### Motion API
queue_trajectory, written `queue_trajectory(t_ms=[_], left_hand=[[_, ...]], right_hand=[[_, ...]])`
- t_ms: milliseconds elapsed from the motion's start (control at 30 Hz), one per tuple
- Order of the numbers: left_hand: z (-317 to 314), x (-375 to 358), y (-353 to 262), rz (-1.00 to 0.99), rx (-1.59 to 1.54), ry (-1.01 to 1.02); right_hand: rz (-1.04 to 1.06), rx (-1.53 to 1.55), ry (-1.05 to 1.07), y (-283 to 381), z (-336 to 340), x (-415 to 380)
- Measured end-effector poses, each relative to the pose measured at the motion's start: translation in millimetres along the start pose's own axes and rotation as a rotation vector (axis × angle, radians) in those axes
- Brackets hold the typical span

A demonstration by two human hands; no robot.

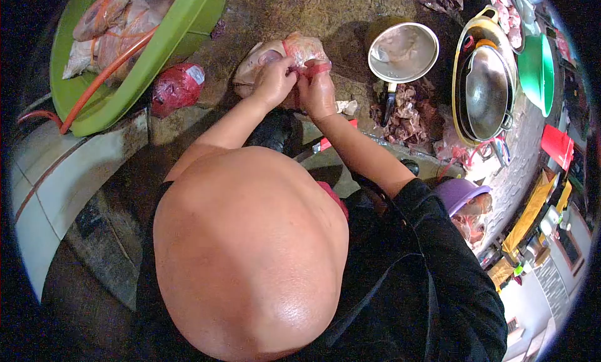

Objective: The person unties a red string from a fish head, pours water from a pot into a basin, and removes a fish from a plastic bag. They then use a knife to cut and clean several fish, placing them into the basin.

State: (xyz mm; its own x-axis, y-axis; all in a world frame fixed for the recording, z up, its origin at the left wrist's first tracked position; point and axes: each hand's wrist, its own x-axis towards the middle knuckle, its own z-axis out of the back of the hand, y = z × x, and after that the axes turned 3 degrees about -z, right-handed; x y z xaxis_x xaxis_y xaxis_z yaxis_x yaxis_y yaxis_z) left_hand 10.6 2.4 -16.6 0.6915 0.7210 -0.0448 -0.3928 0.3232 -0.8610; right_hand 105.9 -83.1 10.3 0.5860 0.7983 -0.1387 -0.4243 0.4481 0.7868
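Note:
A clear bag of pale meat (305, 46) lies on the dark, wet surface, with a red plastic string (285, 48) around it. My left hand (274, 84) is closed at the near side of the bag, its fingertips pinching the string. Close beside it, my right hand (318, 94) is closed on the same string, and a red band of it crosses the fingers. The exact grip of the fingertips is partly hidden. Left of the bag sits a red bag (178, 90) with a white label.
A green tub (203, 18) with bagged meat and an orange hose (113, 68) stands at the left. To the right are a saucepan (404, 52), meat scraps (408, 119), a dark wok (487, 93), a green basin (536, 74) and a purple basin (460, 192).

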Motion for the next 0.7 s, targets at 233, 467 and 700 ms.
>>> queue_trajectory(t_ms=[233, 467, 700], left_hand=[[17.3, 14.7, -7.6, 0.362, -0.183, 0.203], [-0.7, 26.3, 31.5, 0.151, -0.066, -0.034], [2.3, 23.4, 25.0, -0.100, 0.005, -0.163]], right_hand=[[0.076, -0.016, -0.026, -6.8, -5.0, 6.8], [0.027, 0.122, 0.043, -15.1, 4.8, -2.2], [0.076, -0.020, 0.171, -45.3, 25.9, -45.8]])
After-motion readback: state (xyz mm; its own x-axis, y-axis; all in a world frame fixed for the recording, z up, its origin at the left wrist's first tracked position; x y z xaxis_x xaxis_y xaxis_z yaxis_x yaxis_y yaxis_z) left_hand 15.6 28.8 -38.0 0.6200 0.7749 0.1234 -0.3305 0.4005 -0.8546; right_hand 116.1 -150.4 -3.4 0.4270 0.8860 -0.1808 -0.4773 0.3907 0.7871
